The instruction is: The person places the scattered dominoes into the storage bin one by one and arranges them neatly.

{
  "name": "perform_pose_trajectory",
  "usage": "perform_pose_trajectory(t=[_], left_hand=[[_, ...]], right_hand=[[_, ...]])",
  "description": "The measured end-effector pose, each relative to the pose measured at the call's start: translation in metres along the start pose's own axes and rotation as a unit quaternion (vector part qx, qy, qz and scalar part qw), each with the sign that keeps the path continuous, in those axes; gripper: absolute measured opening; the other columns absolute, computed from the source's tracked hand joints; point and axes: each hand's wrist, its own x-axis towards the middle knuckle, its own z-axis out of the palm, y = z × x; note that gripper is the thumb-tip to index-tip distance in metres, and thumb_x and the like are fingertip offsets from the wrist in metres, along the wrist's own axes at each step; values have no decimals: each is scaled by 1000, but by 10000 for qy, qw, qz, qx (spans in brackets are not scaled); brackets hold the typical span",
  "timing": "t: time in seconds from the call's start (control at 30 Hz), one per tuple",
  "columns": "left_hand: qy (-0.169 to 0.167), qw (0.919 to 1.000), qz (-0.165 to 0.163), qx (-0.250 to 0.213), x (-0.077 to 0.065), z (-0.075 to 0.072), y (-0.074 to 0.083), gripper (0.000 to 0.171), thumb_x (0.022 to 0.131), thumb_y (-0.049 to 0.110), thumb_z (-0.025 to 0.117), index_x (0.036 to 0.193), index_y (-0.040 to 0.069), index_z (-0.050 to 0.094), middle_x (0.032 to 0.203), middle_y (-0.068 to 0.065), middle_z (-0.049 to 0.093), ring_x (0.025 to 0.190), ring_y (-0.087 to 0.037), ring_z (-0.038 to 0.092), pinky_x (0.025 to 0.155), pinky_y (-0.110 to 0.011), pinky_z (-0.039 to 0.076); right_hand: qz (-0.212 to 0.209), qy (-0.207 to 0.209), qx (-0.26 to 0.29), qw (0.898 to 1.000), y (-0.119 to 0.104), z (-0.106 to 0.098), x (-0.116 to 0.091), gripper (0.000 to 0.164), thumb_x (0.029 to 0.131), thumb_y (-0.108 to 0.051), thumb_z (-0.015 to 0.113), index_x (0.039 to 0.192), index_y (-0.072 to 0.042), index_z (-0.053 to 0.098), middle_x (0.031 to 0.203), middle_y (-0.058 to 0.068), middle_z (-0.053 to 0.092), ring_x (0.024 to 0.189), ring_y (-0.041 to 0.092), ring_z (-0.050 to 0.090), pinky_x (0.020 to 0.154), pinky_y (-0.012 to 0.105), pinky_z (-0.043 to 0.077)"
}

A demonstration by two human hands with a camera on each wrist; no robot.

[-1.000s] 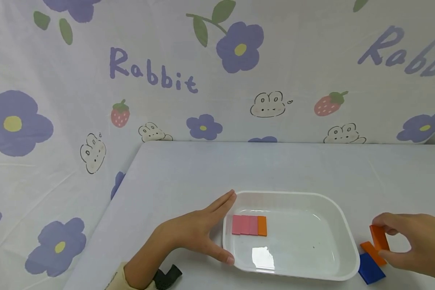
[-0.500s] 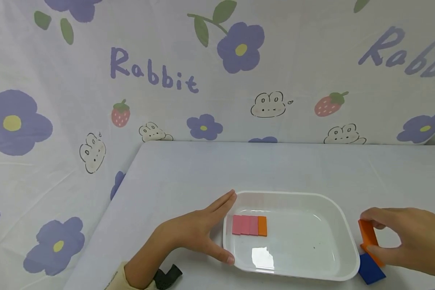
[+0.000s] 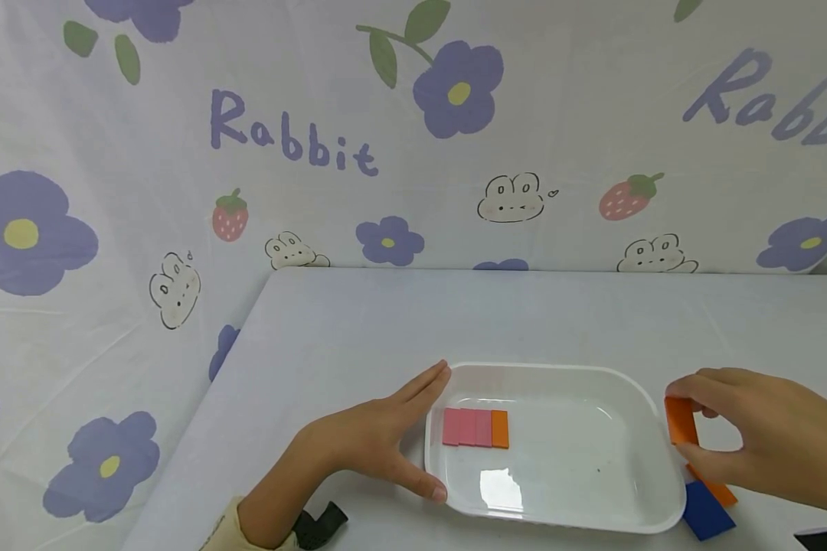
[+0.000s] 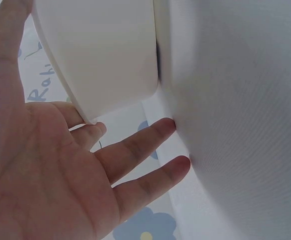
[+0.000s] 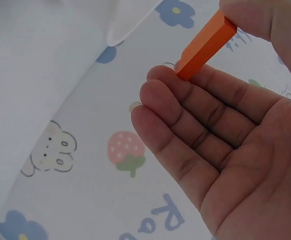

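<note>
My left hand (image 3: 379,440) spreads thumb and fingers along the left end of a white plastic tray (image 3: 558,523), with fingertips at its rim. In the left wrist view, two straight fingers (image 4: 143,145) reach down to the table beside the tray wall. Between thumb and fingers, my right hand (image 3: 744,436) pinches an orange rectangular block (image 3: 681,421) upright by the tray's right rim; the right wrist view shows this orange block (image 5: 205,47) from its edge. Inside the tray, several pink tiles (image 3: 467,427) lie in a row, with an orange tile (image 3: 499,429) at the row's right end.
A blue tile (image 3: 707,510) and another orange piece (image 3: 720,490) lie on the table outside the tray's right end, below my right hand. Black straps show near both wrists. Behind the white table (image 3: 400,321) hangs a flower-and-rabbit printed cloth (image 3: 551,145).
My right hand has lifted the orange block and carried it left and away from me, from beside the loose pieces to the tray's right rim. The left hand has stayed put.
</note>
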Motion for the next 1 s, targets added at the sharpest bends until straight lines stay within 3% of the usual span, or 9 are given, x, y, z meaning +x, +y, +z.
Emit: perform_pose_trajectory(t=[0.47,0.73,1.0], left_hand=[[22,10000,4,44,1,1,-2,131,69,73,78,161,32,-6,166,17,-10,150,-11,17,111,-47,37],[38,10000,-4,62,1,0,-2,131,68,74,78,161,33,-5,165,18,-10,149,-12,19,111,-48,37],[44,10000,-5,36,0,0,-1,131,68,73,78,161,34,-6,164,21,-11,149,-11,18,111,-47,36]], right_hand=[[-51,-226,22,9997,-7,-6,16,48,68,-40,92,104,-16,71,94,-7,65,78,15,62,64,40,60],[21,-566,48,9984,-15,-9,29,48,68,-40,91,105,-15,72,92,-7,66,73,13,58,64,39,60],[-367,-428,-15,9984,-23,-12,39,42,70,-36,91,102,-17,72,90,-11,65,71,10,56,59,31,56]])
